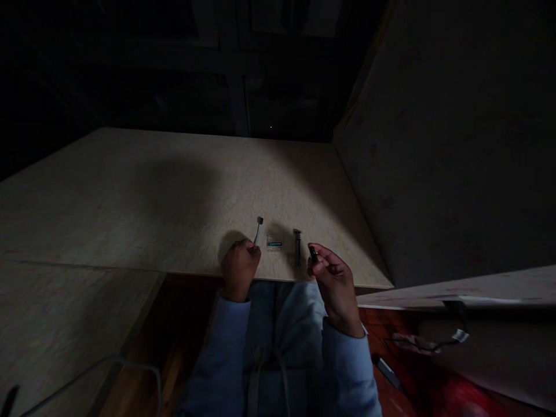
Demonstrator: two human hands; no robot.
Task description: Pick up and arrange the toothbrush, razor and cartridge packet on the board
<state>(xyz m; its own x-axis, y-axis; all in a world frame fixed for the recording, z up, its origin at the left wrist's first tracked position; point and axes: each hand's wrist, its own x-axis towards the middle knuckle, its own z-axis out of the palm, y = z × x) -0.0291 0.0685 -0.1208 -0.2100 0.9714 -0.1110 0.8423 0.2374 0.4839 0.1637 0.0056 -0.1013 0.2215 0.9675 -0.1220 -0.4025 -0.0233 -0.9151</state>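
My left hand (pixel 241 262) is closed around the lower end of a toothbrush-like thing (pixel 258 230) with a thin pale handle and a small dark head, which points away from me. Between thumb and fingertips, my right hand (pixel 336 277) pinches a small black piece (pixel 313 253); its exact kind is too dark to tell. On the table between the hands lies a small clear case (pixel 274 245) with a teal strip in it. Just left of my right hand is a dark razor (pixel 297 246), its T-shaped head toward the far side.
The pale table (pixel 208 197) ends at its front edge close to my lap. A wall-like panel (pixel 434 174) rises along the right side. A grey cable (pixel 117 359) curves at lower left, and a grey bar-like object (pixel 388 370) lies low on the right.
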